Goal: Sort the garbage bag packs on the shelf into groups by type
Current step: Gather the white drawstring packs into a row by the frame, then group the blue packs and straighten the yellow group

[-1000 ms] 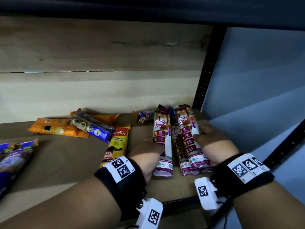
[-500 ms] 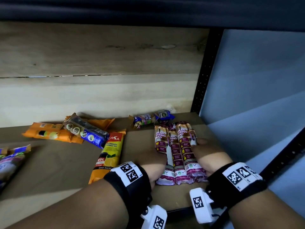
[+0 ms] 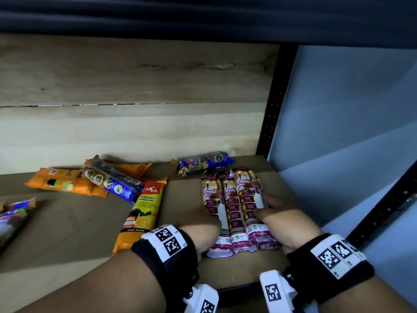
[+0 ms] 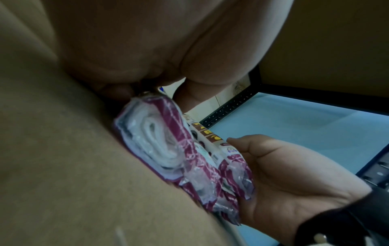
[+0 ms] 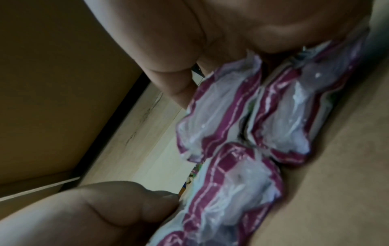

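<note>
So the three maroon packs [image 3: 232, 211] are lying flat on the shelf [image 3: 74, 227] near its right front corner, side by side and touching, long axes running front to back. The "DRAW STRING BAG" ends point at 12 o'clock toward the back wall, the crimped ends toward the person. The left hand [image 3: 203, 229] is against the left side of the bundle and the right hand [image 3: 286, 222] cups the right side, thumb lying over the top of the rightmost pack. Both hands are wrapped onto the packs, squeezing them together.

From the head view you get the whole layout: a blue pack [image 3: 203, 163] lies crosswise just behind the maroon ones at 12 o'clock, a yellow pack [image 3: 142, 213] sits at 9 o'clock of the left hand, and further out at 10 o'clock there's an orange pack [image 3: 63, 182] with a dark blue pack [image 3: 112, 182] on top. The wrist views show none of that (way too close), but they do show the crimped ends [image 5: 242, 119] head-on, with white rolled bags visible through the clear plastic [image 4: 160, 141].

Compared to a second ago, the packs are now squared up and level; back then they were loose, splayed and lifted at the far ends. The blue pack was mostly hidden behind them then.
</note>
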